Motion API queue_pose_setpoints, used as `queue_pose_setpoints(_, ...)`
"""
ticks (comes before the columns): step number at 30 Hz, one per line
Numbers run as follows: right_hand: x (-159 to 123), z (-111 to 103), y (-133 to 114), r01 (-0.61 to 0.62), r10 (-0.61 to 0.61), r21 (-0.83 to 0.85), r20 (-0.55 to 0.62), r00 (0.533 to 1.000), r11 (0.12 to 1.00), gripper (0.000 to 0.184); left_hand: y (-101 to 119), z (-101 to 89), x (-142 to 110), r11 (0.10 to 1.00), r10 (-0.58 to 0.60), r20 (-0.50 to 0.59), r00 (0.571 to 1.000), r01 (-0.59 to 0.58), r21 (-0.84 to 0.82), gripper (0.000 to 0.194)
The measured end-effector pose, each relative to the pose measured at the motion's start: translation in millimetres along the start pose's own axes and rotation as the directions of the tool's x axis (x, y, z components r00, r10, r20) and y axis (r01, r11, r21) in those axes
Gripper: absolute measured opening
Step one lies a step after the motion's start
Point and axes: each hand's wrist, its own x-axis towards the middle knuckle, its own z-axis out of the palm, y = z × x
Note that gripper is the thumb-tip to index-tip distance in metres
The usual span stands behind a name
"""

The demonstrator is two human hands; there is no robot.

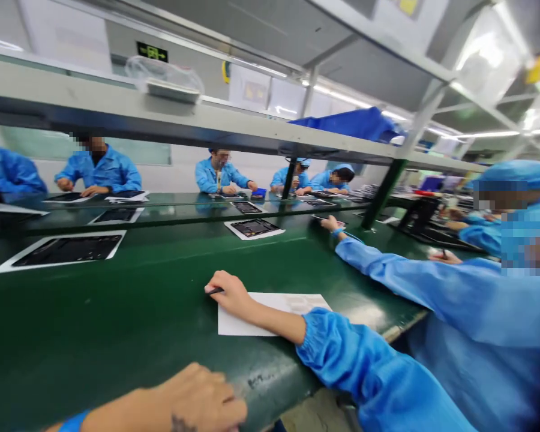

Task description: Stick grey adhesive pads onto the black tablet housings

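Observation:
My right hand (231, 295) is closed around a thin black pen-like tool (215, 291), whose short tip sticks out past the fingers. Beneath that hand and wrist lies a white sheet of paper (243, 324) on the green table, with faint grey print on its right part. Low in the view, my left hand (200, 397) rests near the front edge of the table. Its fingers are curled in and pressed together, and the palm side is hidden, so I cannot see whether anything is inside.
A dark flat panel on white paper (72, 248) lies at the left, another panel (253, 227) further back. At my right, a co-worker's blue sleeve (387, 273) reaches over the green table (130, 318). Several co-workers sit opposite. A shelf (234, 129) spans overhead, held by a post (384, 195).

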Motion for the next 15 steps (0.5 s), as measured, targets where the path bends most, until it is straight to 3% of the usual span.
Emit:
queue_pose_setpoints(2,-4.9,-0.1,-3.1,0.013,-0.013,0.002,0.004,1.000,1.000,0.017,-11.6,-0.8,14.3,0.998,0.055,0.008,0.998,-0.055,0.002,0.006)
queue_pose_setpoints(4,-7.8,-2.0,-8.2,0.063,-0.063,-0.014,0.017,0.998,0.998,0.019,-19.5,-0.9,23.5,0.996,0.083,-0.039,0.996,-0.084,-0.028,0.014)
queue_pose_setpoints(7,5.3,-10.0,-7.2,0.128,-0.101,-0.167,0.162,0.982,0.978,0.016,-20.5,0.0,26.7,0.996,0.056,-0.122,0.991,-0.065,-0.069,0.031)
queue_pose_setpoints(9,30.8,-18.3,7.8,0.066,0.047,-0.373,0.288,0.956,0.925,0.016,-18.0,2.2,26.2,0.997,0.009,-0.131,0.991,-0.018,-0.072,0.034)
queue_pose_setpoints(13,98.6,-40.7,71.4,-0.138,0.301,-0.571,0.201,0.932,0.809,0.014,-20.8,21.3,31.9,0.997,-0.062,-0.126,0.990,0.055,-0.056,0.036)
queue_pose_setpoints(15,124.3,-50.8,105.8,-0.249,0.425,-0.655,0.122,0.897,0.714,0.024,-27.5,41.4,39.2,1.000,-0.026,-0.209,0.978,0.029,0.012,0.032)
